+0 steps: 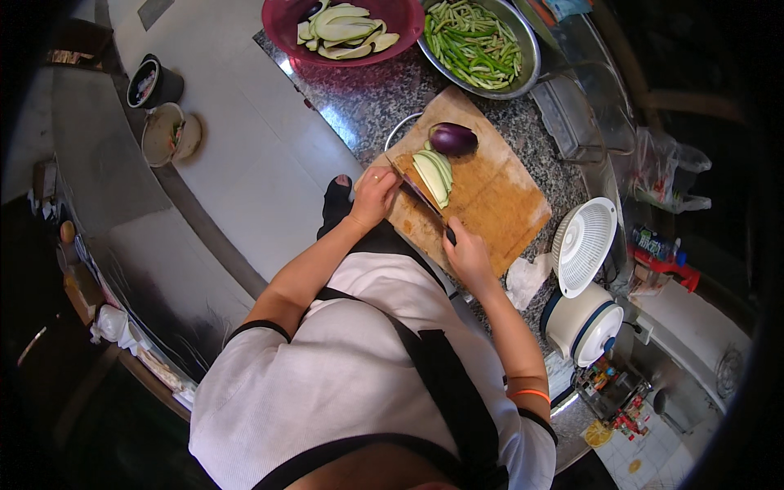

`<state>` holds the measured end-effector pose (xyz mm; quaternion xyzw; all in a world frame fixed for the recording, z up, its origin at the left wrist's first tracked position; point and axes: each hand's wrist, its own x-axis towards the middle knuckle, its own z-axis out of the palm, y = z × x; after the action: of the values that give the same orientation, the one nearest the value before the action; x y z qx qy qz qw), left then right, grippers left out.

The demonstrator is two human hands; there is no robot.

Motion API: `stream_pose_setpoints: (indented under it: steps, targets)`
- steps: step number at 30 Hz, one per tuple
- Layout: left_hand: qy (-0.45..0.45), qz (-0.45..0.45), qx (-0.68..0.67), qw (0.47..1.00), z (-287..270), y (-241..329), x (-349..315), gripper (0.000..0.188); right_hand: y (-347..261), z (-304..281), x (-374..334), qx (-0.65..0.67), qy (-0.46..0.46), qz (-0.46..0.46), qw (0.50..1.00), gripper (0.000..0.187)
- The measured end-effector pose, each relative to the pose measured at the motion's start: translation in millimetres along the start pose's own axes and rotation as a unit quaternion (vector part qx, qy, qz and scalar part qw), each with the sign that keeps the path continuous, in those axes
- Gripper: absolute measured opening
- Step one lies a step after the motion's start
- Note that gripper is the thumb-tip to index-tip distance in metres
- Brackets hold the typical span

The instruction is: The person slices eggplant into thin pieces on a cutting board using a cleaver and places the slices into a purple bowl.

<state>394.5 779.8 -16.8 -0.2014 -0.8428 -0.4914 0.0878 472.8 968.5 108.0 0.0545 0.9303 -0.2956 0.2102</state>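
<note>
A knife (420, 194) lies slantwise over the wooden cutting board (498, 208), its dark handle gripped in my right hand (469, 251). My left hand (376, 194) is at the board's left edge, beside the far end of the blade. Its fingers are curled together, and what they hold, if anything, is hidden. Just beyond the blade, pale green-white eggplant slices (433, 175) lie overlapped in a row. A dark purple piece of eggplant (453, 140) rests behind them on the board.
Beyond the board stand a dark red bowl (282, 37) of eggplant slices and a metal bowl (532, 61) of cut green beans. At the right are a white strainer basket (585, 245), a white cloth (527, 282) and a rice cooker (567, 322). Two buckets (167, 86) stand on the floor at left.
</note>
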Motion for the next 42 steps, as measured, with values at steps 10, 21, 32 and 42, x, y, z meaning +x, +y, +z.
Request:
stream_pose_setpoints:
  steps: [10,21,32,42]
  targets:
    - [0.003,0.013,0.006,1.0,3,-3,-4,0.016,1,26,18,-0.03,-0.009,0.032,0.999,0.018]
    - [0.002,0.011,-0.017,1.0,2,-2,0,0.014,-9,1,11,0.051,0.003,0.064,0.997,0.02]
    - [-0.001,0.022,-0.006,1.0,3,-5,-5,0.015,-6,7,5,0.008,-0.03,0.045,0.999,0.015]
    - [-0.026,0.027,-0.008,0.999,1,-6,-2,0.017,-6,17,27,0.044,0.02,0.071,0.996,0.019]
